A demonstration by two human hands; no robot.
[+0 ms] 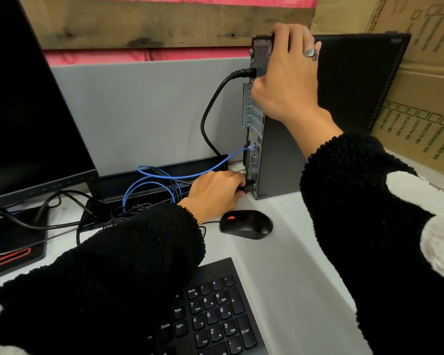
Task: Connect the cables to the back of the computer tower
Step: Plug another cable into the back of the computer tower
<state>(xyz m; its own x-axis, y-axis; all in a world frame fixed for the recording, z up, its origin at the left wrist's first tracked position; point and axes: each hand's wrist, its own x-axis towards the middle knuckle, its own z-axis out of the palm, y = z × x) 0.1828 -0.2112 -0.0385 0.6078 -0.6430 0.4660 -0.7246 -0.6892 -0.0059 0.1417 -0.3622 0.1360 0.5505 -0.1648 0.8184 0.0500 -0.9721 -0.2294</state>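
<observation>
The tower [344, 103], a slim black metal case, stood upright on the table [292, 265] with its perforated grey rear panel turned toward the left hand. The right hand [290, 73] gripped the top rear corner of the tower, fingers curled over the upper edge and thumb on the near side; this hold appeared meant to brace the case against the push of a connector going in below. A ring [311, 53] showed on one finger. Just left of that hand a thick black power cable [210, 108] was seated in the upper socket and looped down behind the table. The left hand [213, 190] was closed around a dark plug [248, 187] at the bottom of the rear panel, pressing it toward a low port; whether it was fully seated could not be told, the fingers hiding the joint. Above that hand a thin blue cable [190, 176] ran into a mid-panel port, its slack coiled behind the hand. A smooth black mouse [246, 224] lay just near the left wrist, a black keyboard [215, 316] nearer the person, and a monitor [23, 98] well to the left. Both sleeves were black fleece. Judgement: two cables connected, a third in hand.
</observation>
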